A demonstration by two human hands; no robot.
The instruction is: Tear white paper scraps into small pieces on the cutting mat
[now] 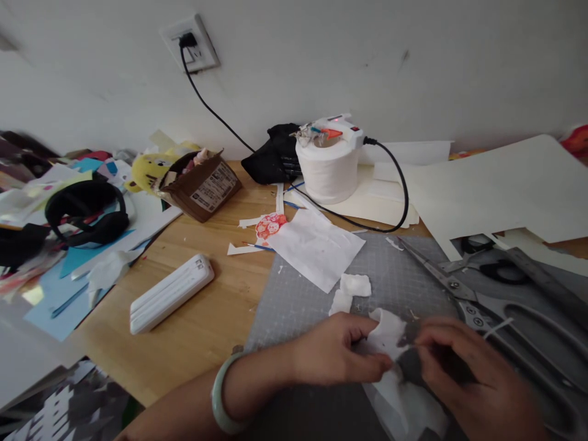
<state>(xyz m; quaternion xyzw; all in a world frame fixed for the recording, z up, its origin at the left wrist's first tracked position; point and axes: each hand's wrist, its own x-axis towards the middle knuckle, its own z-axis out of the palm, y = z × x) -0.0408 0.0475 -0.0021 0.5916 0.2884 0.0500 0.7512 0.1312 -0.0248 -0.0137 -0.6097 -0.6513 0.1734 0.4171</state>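
Observation:
My left hand [337,352], with a pale green bangle [220,395] on its wrist, pinches a crumpled soft white piece [386,331] that looks like tissue or cloth. Close beside it my right hand [468,367] is blurred by motion, its thumb and fingers pinched together near the piece's right edge. What those fingers hold is too small to make out. More white material [404,401] hangs or lies below the hands. Just beyond the left hand, small white cut pieces [354,285] lie on the grey cutting mat [294,312].
Large scissors [459,291] lie at right, partly behind my right hand. A white paper sheet [319,248] overlaps the mat's edge. Behind stand a tissue roll [327,177] with a corded device on top and a cardboard box [204,190]. A white power bank [172,294] and headphones [87,211] lie left.

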